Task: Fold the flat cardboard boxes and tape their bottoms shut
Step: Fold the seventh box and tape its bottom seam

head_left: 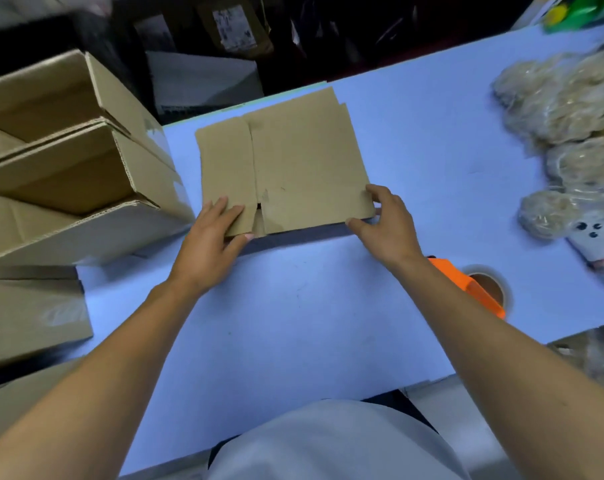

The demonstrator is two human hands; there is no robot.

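A flat brown cardboard box (293,157) lies on the light blue table (293,306), its near edge lifted a little off the surface. My left hand (210,244) pinches the near left flap, fingers on top and thumb underneath. My right hand (387,223) grips the near right corner, fingers over the top edge and thumb below it. An orange tape dispenser (473,289) with a brown tape roll sits on the table just right of my right forearm.
Several folded, open cardboard boxes (61,161) are stacked at the left, with another flat one (27,317) below them. Bagged plush toys (570,133) lie along the right side of the table. Dark clutter and packages stand beyond the far edge.
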